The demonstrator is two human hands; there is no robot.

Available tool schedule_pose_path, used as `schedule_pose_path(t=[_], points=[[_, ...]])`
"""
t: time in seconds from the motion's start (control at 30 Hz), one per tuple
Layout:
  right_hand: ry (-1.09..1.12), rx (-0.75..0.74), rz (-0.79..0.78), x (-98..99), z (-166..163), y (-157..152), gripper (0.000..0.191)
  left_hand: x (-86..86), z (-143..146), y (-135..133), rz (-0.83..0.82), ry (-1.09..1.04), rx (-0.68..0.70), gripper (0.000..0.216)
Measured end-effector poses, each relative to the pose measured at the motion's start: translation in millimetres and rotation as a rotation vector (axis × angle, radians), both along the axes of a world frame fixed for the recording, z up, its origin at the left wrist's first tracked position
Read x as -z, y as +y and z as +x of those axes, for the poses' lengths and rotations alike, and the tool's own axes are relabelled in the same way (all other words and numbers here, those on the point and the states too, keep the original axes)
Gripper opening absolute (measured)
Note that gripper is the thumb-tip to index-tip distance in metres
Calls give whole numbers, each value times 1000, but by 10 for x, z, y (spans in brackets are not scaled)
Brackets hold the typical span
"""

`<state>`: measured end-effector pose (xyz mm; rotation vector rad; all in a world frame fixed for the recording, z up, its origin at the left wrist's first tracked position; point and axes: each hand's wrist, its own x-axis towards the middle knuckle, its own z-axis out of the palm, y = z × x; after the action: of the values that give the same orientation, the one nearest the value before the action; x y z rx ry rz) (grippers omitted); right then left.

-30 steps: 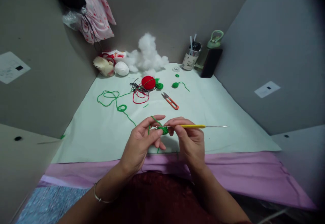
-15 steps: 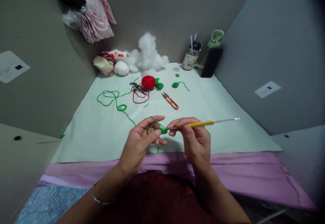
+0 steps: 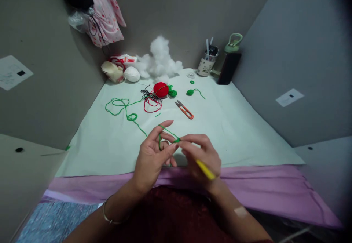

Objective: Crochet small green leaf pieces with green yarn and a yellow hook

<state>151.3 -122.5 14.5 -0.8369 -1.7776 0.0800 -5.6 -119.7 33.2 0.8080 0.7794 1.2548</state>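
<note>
My left hand (image 3: pixel 156 147) pinches a small green crochet piece (image 3: pixel 176 140) between thumb and middle finger. Green yarn (image 3: pixel 169 129) runs from the piece over my raised left index finger and trails back onto the table. My right hand (image 3: pixel 202 153) is closed around a crochet hook with a yellow handle (image 3: pixel 205 169), which slants down toward me. The right thumb and index fingertips meet at the green piece, close to the left thumb. The hook's working tip is hidden by the fingers.
Orange thread snips (image 3: pixel 184 109) lie ahead of my hands. Beyond are a red ball (image 3: pixel 161 90), a green piece with a tail (image 3: pixel 190 92), white stuffing (image 3: pixel 161 59), a cup (image 3: pixel 205 65) and a dark phone-like slab (image 3: pixel 229 68). Grey partitions stand on both sides.
The yellow hook has swung from pointing rightward to slanting down toward me. My right fingertips have come in against the green piece, and the left index finger has lifted slightly.
</note>
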Motion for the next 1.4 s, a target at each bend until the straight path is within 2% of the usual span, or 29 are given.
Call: schedule_pose_path(t=[0.1,0.2,0.3,0.37,0.43,0.57,0.67,0.77,0.8,0.87,1.0,1.07,1.13,1.27,1.4], points=[[-64,39,40,25,-3,-19,37,-39,-8,25,-151,-165,106,55],[236,-51,-131,-24,-16,10,29,-92,-62,73,-264,-270,183,45],[616,-197,-331,-90,-36,68,22,-123,-101,97,-241,-280,131,39],[709,-282,-416,-108,-50,102,18,-124,-94,88,-206,-246,118,36],[667,-297,-444,-101,-61,117,17,-107,-68,69,-173,-196,125,35],[500,-201,-377,-71,-68,74,22,-53,-4,53,-96,-102,70,37],[241,-52,-218,-66,-60,11,26,-27,18,67,-90,-96,42,40],[46,-5,-72,-65,-42,-11,31,-11,-10,100,-196,-175,154,41],[71,-15,-68,-65,-36,-2,31,-8,-31,114,-239,-206,194,40],[253,-46,-142,-64,-27,37,28,-8,-75,141,-286,-249,205,35],[678,-225,-459,-65,-39,125,17,-34,-99,150,-209,-210,103,29],[698,-298,-543,-64,-50,142,15,-47,-69,126,-152,-158,104,32],[649,-295,-570,-63,-52,140,14,-49,-37,97,-108,-112,99,31],[635,-286,-590,-59,-27,125,16,-40,-20,68,-75,-63,83,28],[627,-322,-569,-49,-20,123,14,-56,-42,66,-74,-65,79,43]])
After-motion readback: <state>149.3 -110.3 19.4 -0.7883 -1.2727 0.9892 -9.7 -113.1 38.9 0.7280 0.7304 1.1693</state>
